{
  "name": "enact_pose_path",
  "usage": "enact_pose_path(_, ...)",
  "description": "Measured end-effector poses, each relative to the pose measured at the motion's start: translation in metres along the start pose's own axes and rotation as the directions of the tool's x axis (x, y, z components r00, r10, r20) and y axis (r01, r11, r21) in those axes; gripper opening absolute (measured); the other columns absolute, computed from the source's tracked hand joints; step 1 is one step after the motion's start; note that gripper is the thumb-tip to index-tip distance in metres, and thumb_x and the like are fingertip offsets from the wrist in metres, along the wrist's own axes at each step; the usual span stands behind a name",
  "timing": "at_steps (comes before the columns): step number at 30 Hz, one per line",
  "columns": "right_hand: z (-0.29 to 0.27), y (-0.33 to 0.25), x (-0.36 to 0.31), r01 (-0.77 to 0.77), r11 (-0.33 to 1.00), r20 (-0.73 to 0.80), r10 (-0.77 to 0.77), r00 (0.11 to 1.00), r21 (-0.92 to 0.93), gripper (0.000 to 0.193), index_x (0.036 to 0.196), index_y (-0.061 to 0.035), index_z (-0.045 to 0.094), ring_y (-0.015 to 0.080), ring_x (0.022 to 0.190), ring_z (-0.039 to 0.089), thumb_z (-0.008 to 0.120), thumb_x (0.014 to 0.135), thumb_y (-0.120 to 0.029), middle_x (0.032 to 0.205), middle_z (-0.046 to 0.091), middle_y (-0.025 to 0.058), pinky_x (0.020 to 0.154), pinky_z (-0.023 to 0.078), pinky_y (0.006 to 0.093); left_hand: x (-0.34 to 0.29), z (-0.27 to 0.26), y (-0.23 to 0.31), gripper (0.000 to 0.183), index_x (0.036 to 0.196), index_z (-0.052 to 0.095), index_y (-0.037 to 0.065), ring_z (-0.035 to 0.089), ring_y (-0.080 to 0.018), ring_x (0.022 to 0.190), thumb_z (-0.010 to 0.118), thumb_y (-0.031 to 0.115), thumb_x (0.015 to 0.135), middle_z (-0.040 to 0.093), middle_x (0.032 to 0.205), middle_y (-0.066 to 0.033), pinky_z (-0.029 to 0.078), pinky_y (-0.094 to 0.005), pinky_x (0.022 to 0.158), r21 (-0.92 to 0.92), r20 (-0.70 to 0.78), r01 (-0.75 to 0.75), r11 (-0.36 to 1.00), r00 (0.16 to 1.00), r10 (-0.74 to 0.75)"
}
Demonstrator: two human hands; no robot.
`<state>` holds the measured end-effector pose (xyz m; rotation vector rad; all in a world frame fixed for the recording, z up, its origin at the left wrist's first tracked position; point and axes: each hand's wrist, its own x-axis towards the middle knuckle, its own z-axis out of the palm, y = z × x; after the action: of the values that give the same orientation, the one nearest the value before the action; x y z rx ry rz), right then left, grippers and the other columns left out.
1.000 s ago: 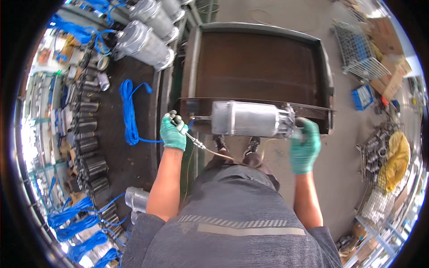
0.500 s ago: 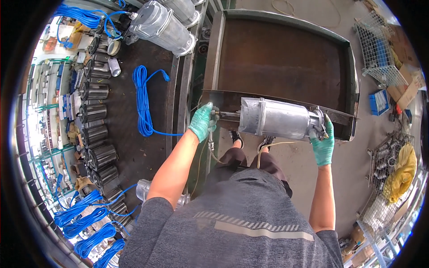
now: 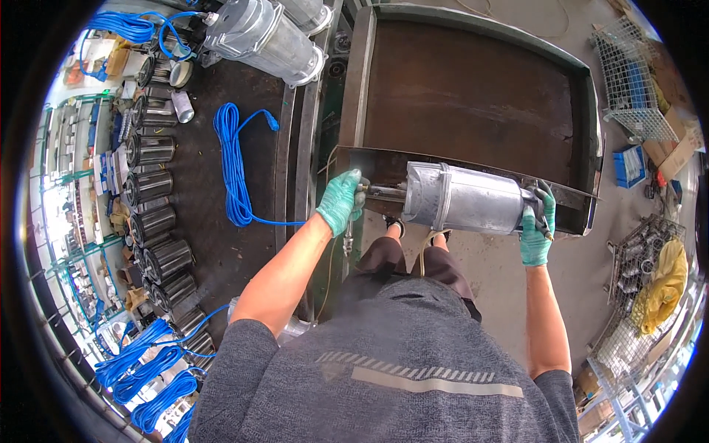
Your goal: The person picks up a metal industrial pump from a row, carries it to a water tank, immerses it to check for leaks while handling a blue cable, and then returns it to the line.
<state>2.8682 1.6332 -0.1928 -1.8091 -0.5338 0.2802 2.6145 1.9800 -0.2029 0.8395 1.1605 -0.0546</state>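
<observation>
A silver cylindrical pump housing (image 3: 480, 198) lies sideways across the near edge of a rust-brown steel tray (image 3: 360, 81). My right hand (image 3: 536, 229), in a green glove, is wrapped round the knobbed fitting at the housing's right end. A metal rod (image 3: 385, 192) sticks out of the left end. My left hand (image 3: 341, 198), gloved too, is closed round the fitting at the rod's outer end; its fingers partly hide that piece. A metal coupling (image 3: 348, 242) hangs below this hand.
Left of me, a dark bench (image 3: 221, 266) carries a coiled blue cable (image 3: 235, 173), a row of dark metal cylinders (image 3: 153, 150) and large silver housings (image 3: 267, 40). More blue coils (image 3: 164, 387) lie lower left. Wire baskets (image 3: 628, 81) and a blue box (image 3: 629, 166) stand on the right.
The housing has shifted slightly right, and my left hand a little too. My right hand has moved further round the end fitting, its fingers now over the top.
</observation>
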Motion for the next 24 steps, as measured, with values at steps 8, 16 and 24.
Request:
enact_pose_path(8, 0.004, 0.000, 0.000, 0.008, 1.000, -0.025, -0.008, 1.000, -0.028, 0.044, 0.130, -0.0027, 0.058, 0.0251, 0.132, 0.052, 0.053, 0.086, 0.000, 0.143, 0.055, 0.0106, 0.117, 0.035, 0.0376, 0.004, 0.006, 0.011, 0.028, 0.098, 0.062, 0.014, 0.037, -0.0082, 0.045, 0.054, 0.039, 0.107, 0.042, 0.057, 0.0053, 0.029, -0.0254, 0.041, 0.069, -0.005, -0.002, 0.998, 1.000, 0.002)
enact_pose_path(16, 0.003, 0.004, 0.000, -0.003, 1.000, -0.030, 0.002, 1.000, -0.021, 0.044, 0.129, -0.0027, 0.059, 0.0253, 0.132, 0.053, 0.053, 0.086, -0.001, 0.141, 0.056, 0.0103, 0.118, 0.035, 0.0381, 0.005, 0.007, 0.011, 0.032, 0.095, 0.062, 0.012, 0.039, -0.0084, 0.046, 0.051, 0.039, 0.108, 0.045, 0.060, 0.0051, 0.030, -0.0267, 0.041, 0.089, -0.024, -0.009, 0.996, 1.000, 0.011)
enact_pose_path(24, 0.001, 0.003, 0.001, 0.035, 0.995, -0.018, -0.036, 0.999, -0.092, 0.044, 0.128, -0.0031, 0.059, 0.0262, 0.132, 0.053, 0.054, 0.085, 0.001, 0.140, 0.057, 0.0109, 0.118, 0.035, 0.0377, 0.004, 0.008, 0.010, 0.027, 0.099, 0.060, 0.013, 0.036, -0.0086, 0.045, 0.052, 0.038, 0.108, 0.042, 0.058, 0.0041, 0.028, -0.0257, 0.041, 0.066, -0.020, 0.000, 0.998, 1.000, 0.001)
